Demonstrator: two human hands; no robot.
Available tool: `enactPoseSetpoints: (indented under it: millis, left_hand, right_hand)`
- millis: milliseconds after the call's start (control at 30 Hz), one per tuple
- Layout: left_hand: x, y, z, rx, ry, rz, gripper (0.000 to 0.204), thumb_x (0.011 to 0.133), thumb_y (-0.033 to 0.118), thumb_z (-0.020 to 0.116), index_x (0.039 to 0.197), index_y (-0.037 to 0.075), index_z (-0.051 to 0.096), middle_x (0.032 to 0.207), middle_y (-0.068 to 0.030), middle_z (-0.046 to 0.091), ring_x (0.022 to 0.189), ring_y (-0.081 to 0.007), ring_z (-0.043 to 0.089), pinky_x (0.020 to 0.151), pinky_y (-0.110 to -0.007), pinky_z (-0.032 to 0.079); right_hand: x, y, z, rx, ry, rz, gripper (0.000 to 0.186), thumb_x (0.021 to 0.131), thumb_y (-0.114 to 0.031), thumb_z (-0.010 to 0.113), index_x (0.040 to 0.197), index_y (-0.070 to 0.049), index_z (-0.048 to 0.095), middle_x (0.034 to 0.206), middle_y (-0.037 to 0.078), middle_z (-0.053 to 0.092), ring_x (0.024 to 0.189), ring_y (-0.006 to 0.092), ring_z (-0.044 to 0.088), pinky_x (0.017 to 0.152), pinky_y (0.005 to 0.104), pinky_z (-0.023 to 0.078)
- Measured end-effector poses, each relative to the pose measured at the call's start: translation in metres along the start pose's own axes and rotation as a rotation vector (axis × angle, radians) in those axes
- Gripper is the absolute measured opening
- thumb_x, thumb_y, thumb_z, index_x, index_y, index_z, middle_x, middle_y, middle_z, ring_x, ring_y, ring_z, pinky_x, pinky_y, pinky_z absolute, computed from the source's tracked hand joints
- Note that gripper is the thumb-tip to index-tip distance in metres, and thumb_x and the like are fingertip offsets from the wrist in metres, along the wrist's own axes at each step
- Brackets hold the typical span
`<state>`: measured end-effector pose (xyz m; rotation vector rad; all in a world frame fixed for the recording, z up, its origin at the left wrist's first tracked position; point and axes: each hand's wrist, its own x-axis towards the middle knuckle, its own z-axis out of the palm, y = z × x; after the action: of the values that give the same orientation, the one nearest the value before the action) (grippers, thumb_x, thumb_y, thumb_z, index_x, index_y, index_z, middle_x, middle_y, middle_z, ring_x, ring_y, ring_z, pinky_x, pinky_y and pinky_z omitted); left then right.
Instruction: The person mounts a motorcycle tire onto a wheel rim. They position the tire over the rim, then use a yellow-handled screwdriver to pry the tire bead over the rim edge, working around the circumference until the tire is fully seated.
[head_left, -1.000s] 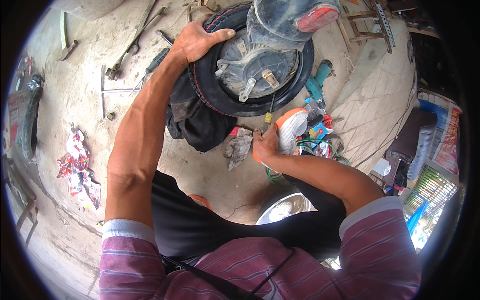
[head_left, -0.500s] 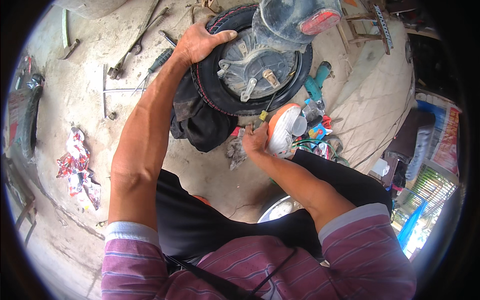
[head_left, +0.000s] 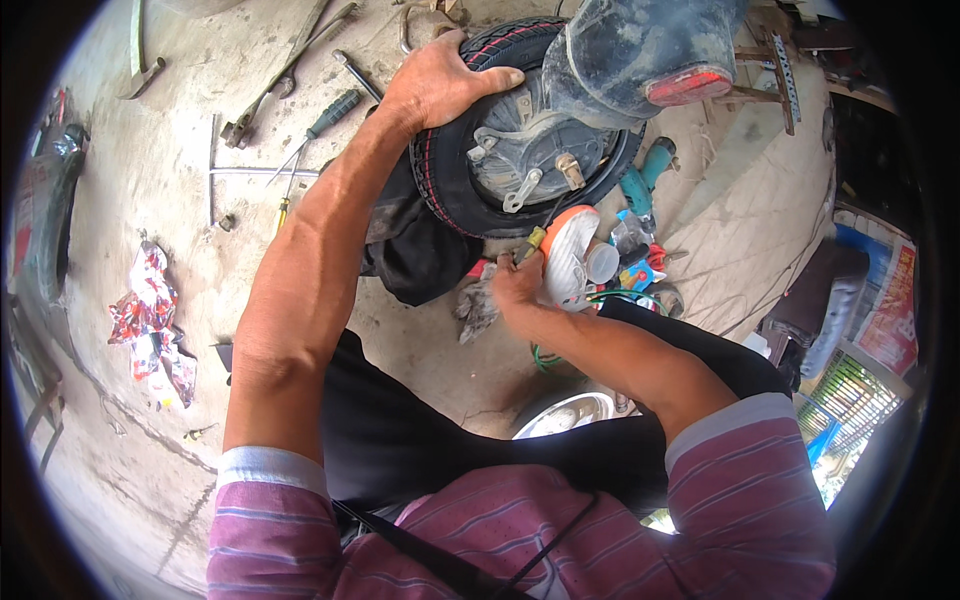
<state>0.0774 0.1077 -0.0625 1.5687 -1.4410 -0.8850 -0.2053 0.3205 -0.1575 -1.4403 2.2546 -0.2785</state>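
A black tyre (head_left: 428,180) with red lines on its tread surrounds a dusty grey metal hub (head_left: 540,150). My left hand (head_left: 450,88) grips its upper left side, thumb stretched over the sidewall and the other fingers behind the tread. Below the wheel, my right hand (head_left: 517,283) is closed round a screwdriver (head_left: 535,242) with a yellow-and-dark handle. Its shaft points up toward the tyre's lower edge; the tip cannot be made out. A dirty dark mudguard (head_left: 625,50) with a red reflector (head_left: 690,87) covers the wheel's upper right.
A white shoe (head_left: 572,255) with an orange edge stands beside my right hand. Right of it lie a teal power tool (head_left: 650,170) and small packages. Black cloth (head_left: 410,260) lies under the tyre. At left are a screwdriver (head_left: 335,113), a cross-shaped wrench (head_left: 213,175) and a crumpled wrapper (head_left: 150,310).
The view has shifted, so the wheel and mudguard appear farther right. Both hands keep their holds. Another yellow-handled screwdriver now shows beside my left forearm.
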Motion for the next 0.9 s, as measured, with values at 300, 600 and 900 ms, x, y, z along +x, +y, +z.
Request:
enactPoseSetpoints:
  millis: [300,600,900]
  left_hand:
    - [-0.003,0.026,-0.006,0.024,-0.061,-0.083,0.102,0.073,0.07,0.079,0.137,-0.007,0.062,0.125,-0.0272,0.071,0.12,-0.0395,0.068,0.106,-0.043,0.051]
    - [0.0,0.009,-0.007,-0.071,-0.077,-0.061,0.099,0.076,0.063,0.08,0.141,-0.007,0.058,0.128,-0.0284,0.07,0.122,-0.0364,0.068,0.108,-0.041,0.05]
    - [-0.01,0.006,-0.02,-0.19,-0.106,-0.107,0.096,0.075,0.059,0.084,0.138,-0.009,0.06,0.122,-0.0275,0.073,0.112,-0.0342,0.072,0.101,-0.04,0.055]
  right_hand:
    - [0.039,-0.048,-0.082,0.457,-0.583,0.695,0.042,0.102,-0.047,0.065,0.122,-0.013,0.052,0.095,0.008,0.065,0.071,0.0214,0.069,0.068,0.0384,0.062]
    - [0.084,-0.091,-0.18,0.306,-0.791,0.772,0.027,0.105,-0.039,0.058,0.094,-0.017,0.051,0.074,-0.003,0.051,0.057,0.0094,0.047,0.048,0.0268,0.036]
    - [0.081,-0.102,-0.2,0.309,-0.836,0.79,0.026,0.101,-0.039,0.065,0.089,-0.02,0.051,0.067,-0.006,0.048,0.05,0.0073,0.04,0.047,0.0268,0.031]
